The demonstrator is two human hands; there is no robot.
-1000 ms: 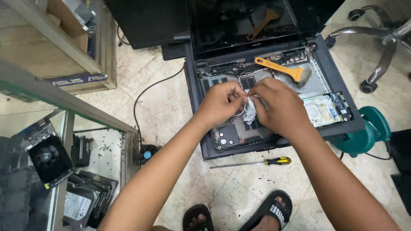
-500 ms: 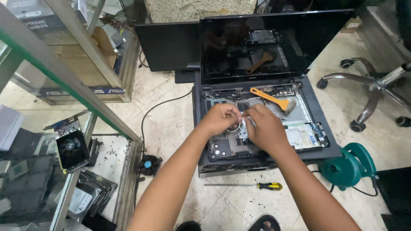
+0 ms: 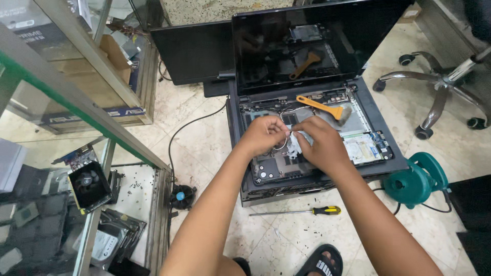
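Head view: opened laptop (image 3: 368,148) flat on floor, internals exposed for access; left hand (image 3: 263,135) and right hand (image 3: 322,145) both pinched on crumpled pale wipe (image 3: 295,145) over board; orange brush (image 3: 322,107) parked alongside.

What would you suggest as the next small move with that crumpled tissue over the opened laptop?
Probably press the tissue down and wipe: both the left hand and the right hand already pinch it just above the exposed board of the opened laptop.
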